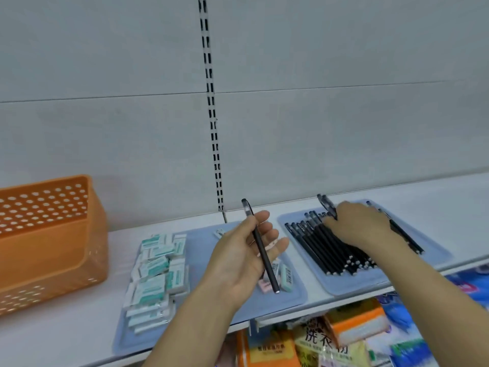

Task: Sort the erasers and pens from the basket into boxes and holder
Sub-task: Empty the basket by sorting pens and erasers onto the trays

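I am holding one black pen point(262, 250) in my left hand point(243, 256), just below frame centre, thumb and fingers grasping it loosely mid-barrel, capped end tilting up, tail hanging over the eraser tray point(297, 292). The grip is looking slack: the outer fingers are splaying, so the pen could be pivoting out and dropping among the loose erasers point(284, 274) under it, mixing the sorts.

My right hand point(360, 226), right of centre, is resting palm-down on the row of black pens point(333, 250) in the pen tray point(370, 284); its fingers are curling over the row at a pen point(328, 206) sticking up at the back, though I cannot tell whether they are truly gripping it. Pressing or sweeping here risks rolling the row toward the shelf point(79, 337) edge, where the tray is already overhanging slightly. One stray pen point(404, 234) is lying skewed at far right.

The stacked erasers point(156, 274) at lower left are leaning unevenly. The orange basket point(47, 239) is standing at far left.
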